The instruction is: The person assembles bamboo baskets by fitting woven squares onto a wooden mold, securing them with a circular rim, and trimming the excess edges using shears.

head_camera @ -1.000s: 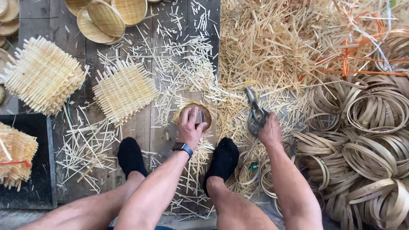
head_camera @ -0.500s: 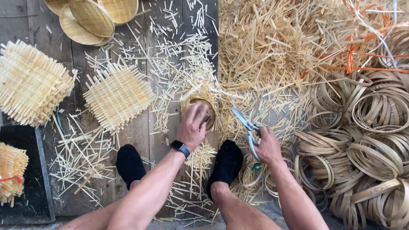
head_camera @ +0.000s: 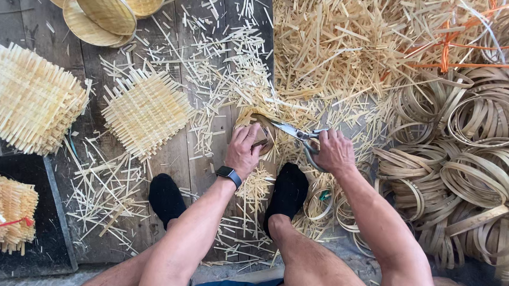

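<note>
Head view: left hand (head_camera: 244,148) clamps a small round woven bamboo piece (head_camera: 260,134) on the plank floor (head_camera: 19,18), mostly covering it. Right hand (head_camera: 334,152) grips scissors (head_camera: 296,133), handles hidden in the fist, blades parted at the piece's rim; contact unclear.

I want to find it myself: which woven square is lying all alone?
Start at the left hand on the plank floor. Look left of it: the single woven mat lies flat, unlike the thick stack of mats further left.
</note>
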